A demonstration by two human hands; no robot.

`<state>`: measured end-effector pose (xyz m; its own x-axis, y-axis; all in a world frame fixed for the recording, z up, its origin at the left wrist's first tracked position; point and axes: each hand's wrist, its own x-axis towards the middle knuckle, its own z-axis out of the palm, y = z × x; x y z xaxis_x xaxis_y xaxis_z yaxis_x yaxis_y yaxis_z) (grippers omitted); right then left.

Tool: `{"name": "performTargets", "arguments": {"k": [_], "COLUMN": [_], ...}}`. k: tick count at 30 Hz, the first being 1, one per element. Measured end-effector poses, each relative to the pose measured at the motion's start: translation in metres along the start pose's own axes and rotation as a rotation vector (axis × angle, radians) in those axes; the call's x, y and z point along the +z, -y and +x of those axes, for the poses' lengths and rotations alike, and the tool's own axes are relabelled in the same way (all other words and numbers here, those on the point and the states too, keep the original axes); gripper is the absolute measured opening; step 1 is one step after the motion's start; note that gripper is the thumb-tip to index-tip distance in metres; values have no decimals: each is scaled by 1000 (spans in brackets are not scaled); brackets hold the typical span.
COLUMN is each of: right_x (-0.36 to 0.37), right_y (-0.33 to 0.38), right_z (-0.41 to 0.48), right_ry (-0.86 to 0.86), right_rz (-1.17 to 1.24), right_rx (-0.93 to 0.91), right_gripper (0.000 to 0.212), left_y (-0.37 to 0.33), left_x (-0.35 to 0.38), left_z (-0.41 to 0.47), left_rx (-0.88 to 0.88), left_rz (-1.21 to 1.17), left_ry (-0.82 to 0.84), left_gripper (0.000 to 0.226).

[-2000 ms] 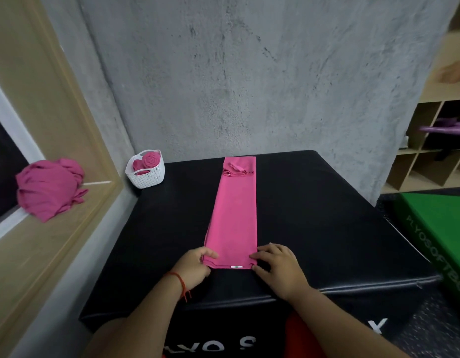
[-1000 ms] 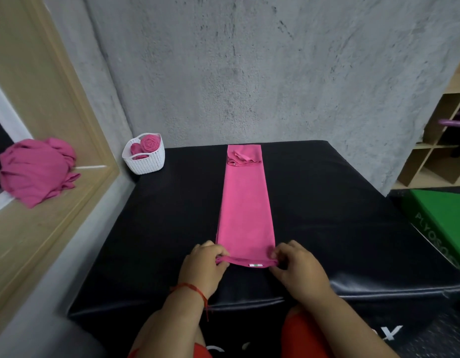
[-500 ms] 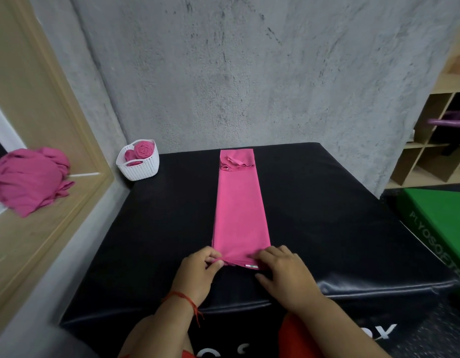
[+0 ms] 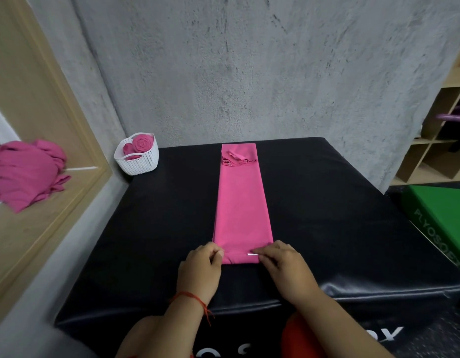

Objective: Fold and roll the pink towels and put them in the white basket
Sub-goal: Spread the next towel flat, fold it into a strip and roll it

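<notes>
In the middle of a black padded bench, a pink towel lies folded into one long, narrow strip that runs straight away from the person. Its far end is bunched in small loose folds. Its near end, which carries a small white tag, is turned over into what looks like the first tight turn of a roll.

The left hand pinches the left corner of that turn, and the right hand pinches the right corner by the tag. Each grip is closed on the cloth.

To roll well, both hands should advance evenly so the edges stay flush, with the core held firm and the strip kept straight. The loose far folds may need smoothing before the roll reaches them.

At the bench's far left corner stands a white basket with rolled towels already inside. A loose heap of pink cloth waits on the wooden ledge at left.
</notes>
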<state>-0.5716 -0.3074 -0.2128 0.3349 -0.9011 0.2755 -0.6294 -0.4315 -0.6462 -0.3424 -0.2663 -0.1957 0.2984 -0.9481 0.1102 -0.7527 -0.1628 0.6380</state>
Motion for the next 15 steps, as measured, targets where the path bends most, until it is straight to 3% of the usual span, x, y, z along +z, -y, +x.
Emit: {"name": "performTargets", "arguments": {"k": [3, 6, 10, 15], "right_x": [4, 3, -3, 1], "right_y": [-2, -4, 2, -4], "right_z": [2, 1, -1, -1], "right_ry": [-38, -135, -164, -116], "right_rz": [47, 44, -110, -272], "right_rx": [59, 83, -39, -95], "right_gripper": [28, 25, 31, 54], "left_y": [-8, -9, -9, -7], "left_x": [3, 6, 7, -1], "left_z": [-3, -2, -3, -7], "left_rx": [2, 119, 239, 212], "left_rz": [41, 74, 161, 158], "left_ry": [-97, -154, -106, -42], "left_gripper": [13, 27, 46, 44]}}
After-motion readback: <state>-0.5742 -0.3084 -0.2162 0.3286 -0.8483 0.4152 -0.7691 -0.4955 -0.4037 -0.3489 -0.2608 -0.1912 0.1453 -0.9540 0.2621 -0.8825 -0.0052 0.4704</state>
